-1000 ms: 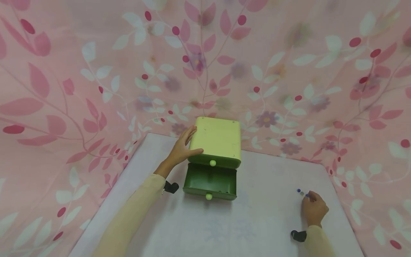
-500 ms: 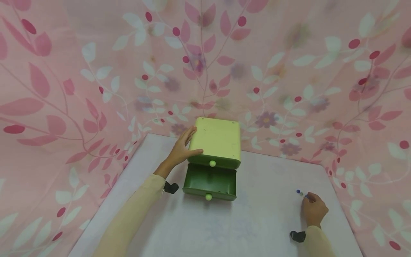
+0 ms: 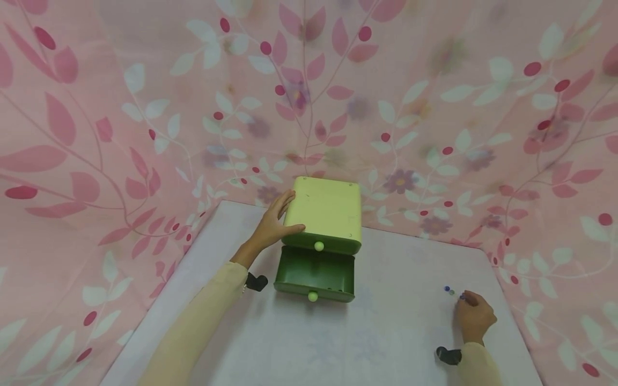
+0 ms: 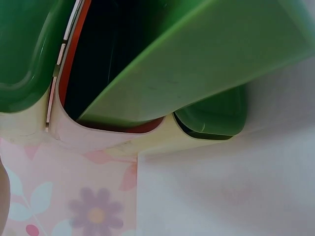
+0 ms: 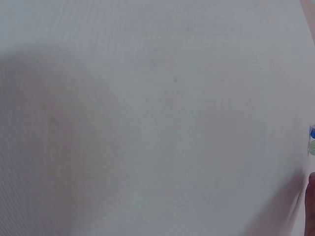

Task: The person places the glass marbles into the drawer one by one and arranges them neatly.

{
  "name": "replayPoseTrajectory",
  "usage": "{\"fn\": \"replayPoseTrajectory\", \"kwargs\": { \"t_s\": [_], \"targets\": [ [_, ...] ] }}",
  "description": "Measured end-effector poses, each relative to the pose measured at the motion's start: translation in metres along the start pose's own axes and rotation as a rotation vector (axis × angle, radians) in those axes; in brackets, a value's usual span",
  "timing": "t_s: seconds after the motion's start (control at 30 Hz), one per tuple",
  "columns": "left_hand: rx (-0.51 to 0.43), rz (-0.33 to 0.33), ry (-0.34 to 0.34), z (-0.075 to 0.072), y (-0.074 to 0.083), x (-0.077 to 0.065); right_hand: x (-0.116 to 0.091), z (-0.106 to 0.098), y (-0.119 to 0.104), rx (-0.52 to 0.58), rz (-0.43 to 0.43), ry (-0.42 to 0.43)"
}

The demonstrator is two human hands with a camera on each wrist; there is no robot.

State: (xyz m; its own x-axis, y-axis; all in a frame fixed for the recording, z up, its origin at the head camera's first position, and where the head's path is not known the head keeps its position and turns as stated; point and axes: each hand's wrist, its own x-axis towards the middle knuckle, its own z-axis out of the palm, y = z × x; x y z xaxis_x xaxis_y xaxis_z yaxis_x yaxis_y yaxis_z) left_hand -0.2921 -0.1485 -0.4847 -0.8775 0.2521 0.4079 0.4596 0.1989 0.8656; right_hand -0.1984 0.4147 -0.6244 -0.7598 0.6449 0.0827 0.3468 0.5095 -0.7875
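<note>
A small chest of drawers (image 3: pixel 328 206) with a pale yellow-green top stands near the back of the table. Its dark green lower drawer (image 3: pixel 314 268) is pulled out; the upper one is in. A few tiny dark spots, too small to identify, show at the drawer's front right. My left hand (image 3: pixel 272 222) rests against the chest's left side, fingers extended, thumb over the top's front corner. Far to the right, my right hand (image 3: pixel 475 316) has curled fingers and pinches a small blue marble (image 3: pixel 462 296). Beside it lie another blue marble and a greenish marble (image 5: pixel 312 147).
A white cloth (image 3: pixel 386 332) covers the table. Pink floral fabric (image 3: pixel 405 107) hangs behind and at both sides. Round green knobs (image 3: pixel 313 296) stick out from the drawer fronts. Black wrist mounts (image 3: pixel 449 355) sit at both sleeves.
My right hand has shifted slightly right with the blue marble at its fingertips, widening the gap to the other marbles. The left hand and the drawers stay as they were.
</note>
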Motion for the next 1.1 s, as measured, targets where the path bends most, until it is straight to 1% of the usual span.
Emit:
{"fn": "replayPoseTrajectory", "kwargs": {
  "t_s": [0.1,0.2,0.37,0.5,0.7,0.9,0.97,1.1],
  "targets": [
    [-0.003,-0.001,-0.001,0.000,0.000,0.000,0.000,-0.001,-0.001,0.009,0.008,-0.008],
    [-0.003,-0.004,0.001,0.000,-0.001,0.000,-0.001,-0.003,-0.004,0.020,0.038,-0.041],
    [-0.009,-0.005,0.000,0.000,-0.001,0.000,-0.006,-0.006,-0.014,0.056,0.067,-0.072],
    [-0.013,-0.002,-0.002,0.000,-0.002,0.001,-0.011,-0.003,-0.019,0.057,0.026,-0.044],
    [-0.012,-0.005,0.002,0.000,-0.001,0.001,-0.017,0.005,-0.023,0.023,-0.048,0.014],
    [-0.011,-0.009,0.005,0.001,-0.001,-0.001,-0.026,0.009,-0.029,0.018,-0.102,0.045],
    [-0.011,-0.011,0.005,0.001,-0.001,-0.001,-0.028,0.011,-0.031,0.028,-0.121,0.060],
    [-0.008,-0.014,0.005,0.000,-0.001,-0.001,-0.027,0.015,-0.035,0.081,-0.195,0.081]
  ]
}}
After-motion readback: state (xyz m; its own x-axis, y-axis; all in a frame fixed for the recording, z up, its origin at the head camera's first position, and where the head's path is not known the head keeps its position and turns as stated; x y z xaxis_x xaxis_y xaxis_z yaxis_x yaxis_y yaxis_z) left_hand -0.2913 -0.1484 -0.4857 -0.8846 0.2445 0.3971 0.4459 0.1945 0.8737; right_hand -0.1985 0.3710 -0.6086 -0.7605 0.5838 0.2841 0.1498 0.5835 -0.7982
